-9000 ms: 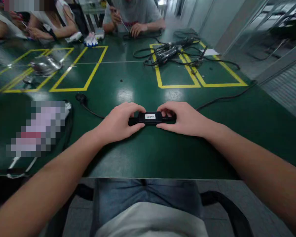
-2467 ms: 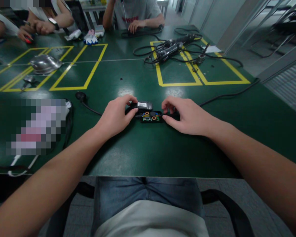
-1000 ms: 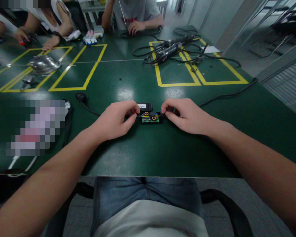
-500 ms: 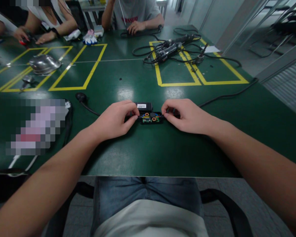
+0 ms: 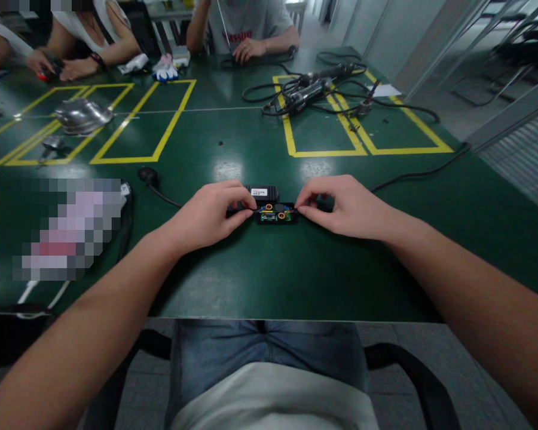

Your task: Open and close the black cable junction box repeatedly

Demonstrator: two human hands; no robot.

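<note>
Off the open cable box has come the labelled cover since the earlier view, and we see it lying just behind!
Our left hand has thumb and forefinger clamped on the box's left cable end, our right hand likewise on the right, green circuit board showing between; we're on the green worktop, back from its near edge's middle.

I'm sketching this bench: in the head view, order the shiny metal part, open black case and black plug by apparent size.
1. Shiny metal part
2. Open black case
3. Black plug
These are apparent sizes only.
</note>
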